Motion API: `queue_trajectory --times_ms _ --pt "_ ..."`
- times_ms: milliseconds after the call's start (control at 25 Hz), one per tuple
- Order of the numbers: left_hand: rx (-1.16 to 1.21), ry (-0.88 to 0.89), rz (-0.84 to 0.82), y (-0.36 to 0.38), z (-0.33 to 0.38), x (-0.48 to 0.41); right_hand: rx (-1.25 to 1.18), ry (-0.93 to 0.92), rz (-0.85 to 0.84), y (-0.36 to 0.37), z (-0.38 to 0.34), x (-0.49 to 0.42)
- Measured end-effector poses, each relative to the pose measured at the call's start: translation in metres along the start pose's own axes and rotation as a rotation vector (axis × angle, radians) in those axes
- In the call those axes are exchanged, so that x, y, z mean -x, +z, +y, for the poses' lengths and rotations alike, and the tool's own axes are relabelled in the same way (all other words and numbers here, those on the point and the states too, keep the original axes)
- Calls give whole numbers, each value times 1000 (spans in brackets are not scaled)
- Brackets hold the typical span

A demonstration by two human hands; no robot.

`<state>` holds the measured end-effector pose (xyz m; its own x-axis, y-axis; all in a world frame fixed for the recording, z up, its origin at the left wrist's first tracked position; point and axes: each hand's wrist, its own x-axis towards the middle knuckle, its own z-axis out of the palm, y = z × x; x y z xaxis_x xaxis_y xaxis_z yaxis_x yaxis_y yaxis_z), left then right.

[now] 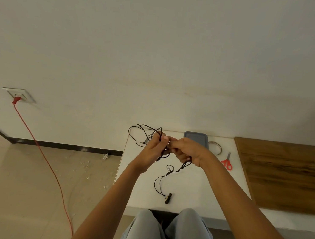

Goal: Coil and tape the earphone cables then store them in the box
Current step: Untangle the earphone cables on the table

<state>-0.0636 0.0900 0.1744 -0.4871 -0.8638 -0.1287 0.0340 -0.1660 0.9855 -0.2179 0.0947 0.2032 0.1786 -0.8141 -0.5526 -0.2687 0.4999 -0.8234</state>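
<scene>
White table (pixel 191 188) against a bare wall. My left hand (pixel 152 150) grips a tangled bunch of black earphone cables (pixel 168 198) above the table's middle. My right hand (pixel 187 151) pinches a strand beside it, probably to free loops before coiling. One end trails toward the near edge. Grey box (pixel 196 138), tape roll (pixel 215 147) and scissors (pixel 227 163) lie near the far edge, within reach.

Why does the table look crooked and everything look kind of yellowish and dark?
Head view: the wide-angle lens slants and curves the table edges; the light is dim and warm, with a soft shadow on the wall at right; no glare; the thin earphone cable held by the left hand and right hand looks slightly blurry.
</scene>
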Motion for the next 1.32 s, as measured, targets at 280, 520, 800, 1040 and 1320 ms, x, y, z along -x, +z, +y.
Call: queue_trajectory --times_ms 280,520,800,1040,1320 --pt "-424 53 287 -36 4 7 -265 30 33 -30 7 -1" --pt "-19 52 882 -115 20 14 -109 -39 110 -65 27 11" --pt "146 -1 1156 -126 14 13 172 -232 526 -62 28 -5" --pt "39 -37 1252 -151 20 20 -114 -141 349 -54 37 -6" --pt "-266 -33 432 -53 18 7 54 -278 309 -4 8 -12"
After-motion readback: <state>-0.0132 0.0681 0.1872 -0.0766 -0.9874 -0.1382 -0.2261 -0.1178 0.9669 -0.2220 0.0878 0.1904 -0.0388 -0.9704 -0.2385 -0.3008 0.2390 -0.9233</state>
